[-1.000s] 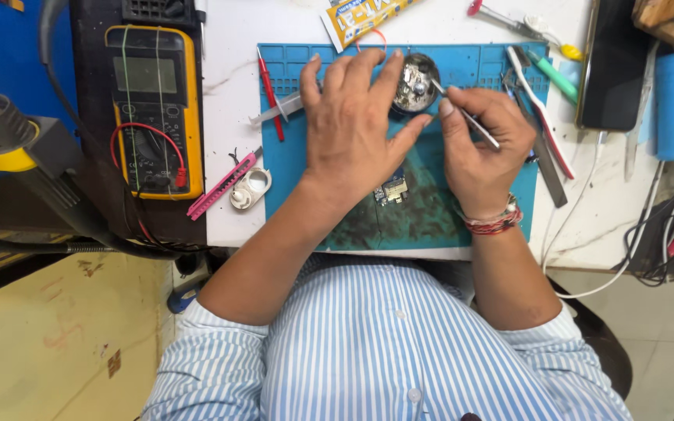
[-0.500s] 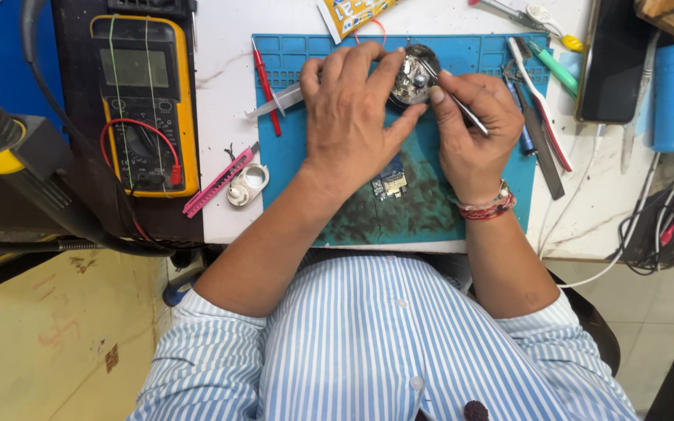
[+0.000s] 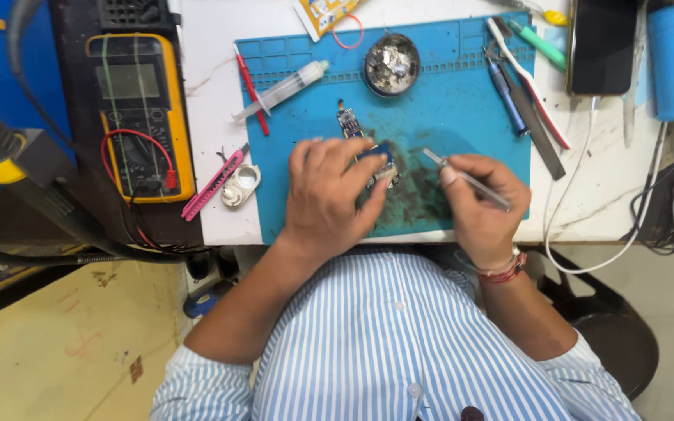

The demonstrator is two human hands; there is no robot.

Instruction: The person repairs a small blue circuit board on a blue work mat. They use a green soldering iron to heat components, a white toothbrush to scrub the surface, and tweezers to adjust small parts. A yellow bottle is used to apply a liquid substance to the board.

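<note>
My left hand (image 3: pixel 329 195) lies flat-ish on the blue mat (image 3: pixel 462 117), fingers curled down over a small circuit board (image 3: pixel 380 168), pinning it w/ fingertips; only the board's blue top edge and a bit of its right end show past my fingers. My right hand (image 3: pixel 481 199) sits at 3 o'clock from the left, well clenched round a pair of metal tweezers (image 3: pixel 462 175), tips pointing toward 10 o'clock, just beside the board; can't tell if the tips touch it. The mat under both hands is smeared dark.

Round tin of metal scraps (image 3: pixel 391 64) sits at 12 o'clock from the board, well apart. A second small board strip (image 3: pixel 347 121) lies just above my left fingers, approx 11 o'clock. Syringe (image 3: pixel 281 90) and red pen (image 3: pixel 251 90) at 10 o'clock on the mat's left side. Yellow multimeter (image 3: pixel 140 117) at 9 o'clock, off the mat. Pink cutter (image 3: pixel 214 183) lies btwn meter and mat. Tools row (image 3: pixel 524 93) at 2 o'clock; black phone (image 3: pixel 601 47) beyond it.
</note>
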